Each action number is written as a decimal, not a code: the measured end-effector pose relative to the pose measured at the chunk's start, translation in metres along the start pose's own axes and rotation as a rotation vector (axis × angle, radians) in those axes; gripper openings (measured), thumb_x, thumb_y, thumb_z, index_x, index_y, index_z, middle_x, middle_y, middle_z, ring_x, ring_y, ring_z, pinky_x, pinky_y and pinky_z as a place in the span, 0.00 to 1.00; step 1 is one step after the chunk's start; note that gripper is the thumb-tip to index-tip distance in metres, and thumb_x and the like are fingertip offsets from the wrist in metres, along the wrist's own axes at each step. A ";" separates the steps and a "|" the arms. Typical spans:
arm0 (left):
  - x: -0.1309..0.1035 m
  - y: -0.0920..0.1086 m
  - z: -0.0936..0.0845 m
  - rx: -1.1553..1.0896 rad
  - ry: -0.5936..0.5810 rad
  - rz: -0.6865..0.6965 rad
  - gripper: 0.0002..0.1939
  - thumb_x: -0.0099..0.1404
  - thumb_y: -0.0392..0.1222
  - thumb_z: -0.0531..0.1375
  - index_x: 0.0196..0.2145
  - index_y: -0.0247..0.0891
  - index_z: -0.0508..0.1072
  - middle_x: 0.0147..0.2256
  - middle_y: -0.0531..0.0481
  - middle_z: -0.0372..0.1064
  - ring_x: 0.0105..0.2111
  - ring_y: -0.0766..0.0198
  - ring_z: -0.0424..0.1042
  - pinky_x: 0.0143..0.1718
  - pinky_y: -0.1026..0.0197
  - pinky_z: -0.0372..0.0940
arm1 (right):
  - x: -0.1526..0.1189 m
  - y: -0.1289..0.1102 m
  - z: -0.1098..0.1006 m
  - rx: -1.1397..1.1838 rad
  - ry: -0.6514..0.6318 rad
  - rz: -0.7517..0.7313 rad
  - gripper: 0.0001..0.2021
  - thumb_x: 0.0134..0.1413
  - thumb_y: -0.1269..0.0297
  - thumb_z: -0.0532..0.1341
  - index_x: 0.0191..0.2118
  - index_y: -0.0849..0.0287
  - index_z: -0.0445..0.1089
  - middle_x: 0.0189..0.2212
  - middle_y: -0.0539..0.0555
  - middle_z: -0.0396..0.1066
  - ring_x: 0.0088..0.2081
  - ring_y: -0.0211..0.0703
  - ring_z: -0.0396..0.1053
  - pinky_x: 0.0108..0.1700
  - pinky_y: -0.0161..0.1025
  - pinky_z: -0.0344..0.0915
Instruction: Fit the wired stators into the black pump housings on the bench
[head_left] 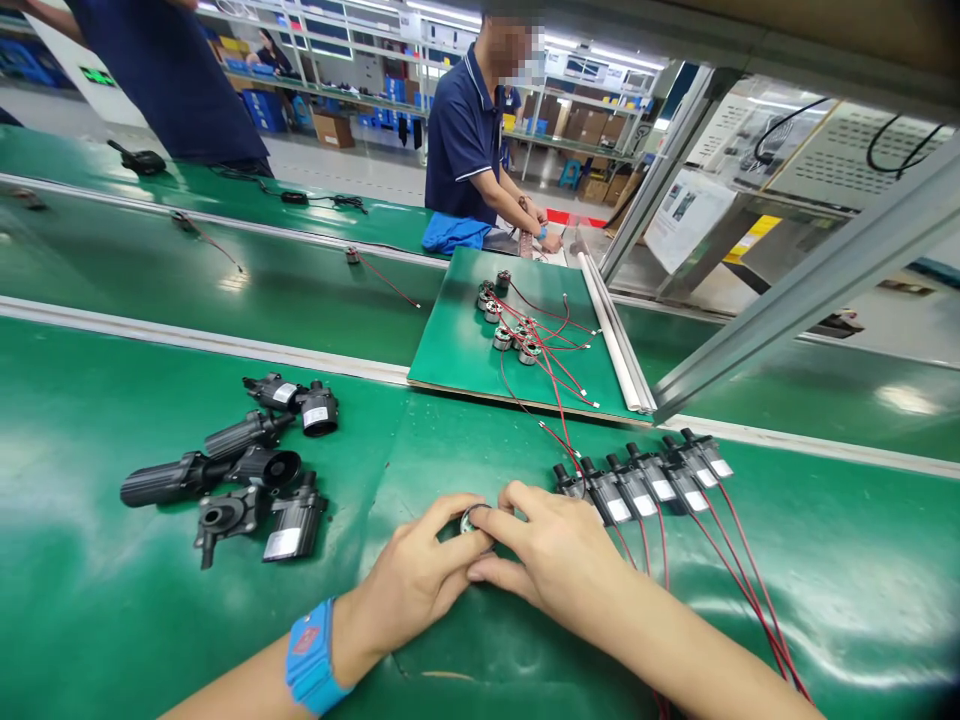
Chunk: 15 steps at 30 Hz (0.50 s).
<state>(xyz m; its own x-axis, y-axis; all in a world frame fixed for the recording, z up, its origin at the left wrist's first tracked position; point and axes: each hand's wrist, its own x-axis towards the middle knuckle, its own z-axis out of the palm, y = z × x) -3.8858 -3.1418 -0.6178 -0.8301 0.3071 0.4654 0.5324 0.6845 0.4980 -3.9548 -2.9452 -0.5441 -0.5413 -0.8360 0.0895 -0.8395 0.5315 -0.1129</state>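
Observation:
Both hands meet low in the middle of the head view, closed around a small round wired motor stator [468,520]. My left hand [412,572], below a blue wrist strap [311,655], grips its left side. With bent fingers and thumb, my right hand [551,545] grips it from the right. Fingers cover most of the part. Just right of my hands stands a row of black pumps [637,492] with white labels and red leads. To the left lies a loose group of black pump housings [259,467].
A green board [450,340] bridges the channel ahead, bearing several stators [502,335] with red wires. A metal post [787,270] slants up at the right. Single stators [352,256] lie along the channel. Across the line, a co-worker [465,140] works with both hands.

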 end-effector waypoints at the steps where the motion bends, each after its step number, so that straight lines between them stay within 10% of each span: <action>1: -0.001 0.000 -0.001 0.010 0.009 0.015 0.12 0.73 0.37 0.55 0.50 0.44 0.74 0.54 0.43 0.65 0.51 0.60 0.73 0.51 0.62 0.71 | -0.002 -0.001 0.001 -0.018 0.029 -0.012 0.20 0.60 0.42 0.62 0.51 0.48 0.70 0.37 0.50 0.70 0.36 0.45 0.73 0.30 0.39 0.58; 9: 0.015 0.004 -0.004 -0.073 -0.076 -0.081 0.12 0.73 0.36 0.53 0.51 0.45 0.71 0.55 0.45 0.64 0.54 0.60 0.70 0.55 0.60 0.68 | -0.017 -0.006 0.003 -0.241 0.124 0.023 0.21 0.64 0.47 0.61 0.56 0.54 0.68 0.33 0.51 0.70 0.33 0.44 0.70 0.29 0.41 0.57; 15: 0.055 0.000 -0.009 -0.177 -0.307 -0.288 0.24 0.63 0.32 0.62 0.55 0.47 0.66 0.51 0.47 0.65 0.52 0.55 0.69 0.55 0.51 0.66 | -0.101 0.005 -0.023 -0.409 0.206 0.111 0.22 0.49 0.78 0.58 0.52 0.63 0.70 0.29 0.51 0.71 0.29 0.45 0.71 0.28 0.43 0.64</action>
<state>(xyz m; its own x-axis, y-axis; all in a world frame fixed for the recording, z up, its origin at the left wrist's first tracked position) -3.9297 -3.1304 -0.5859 -0.9451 0.3204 0.0646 0.2704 0.6555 0.7051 -3.9051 -2.8546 -0.5307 -0.5921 -0.7485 0.2986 -0.7032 0.6609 0.2623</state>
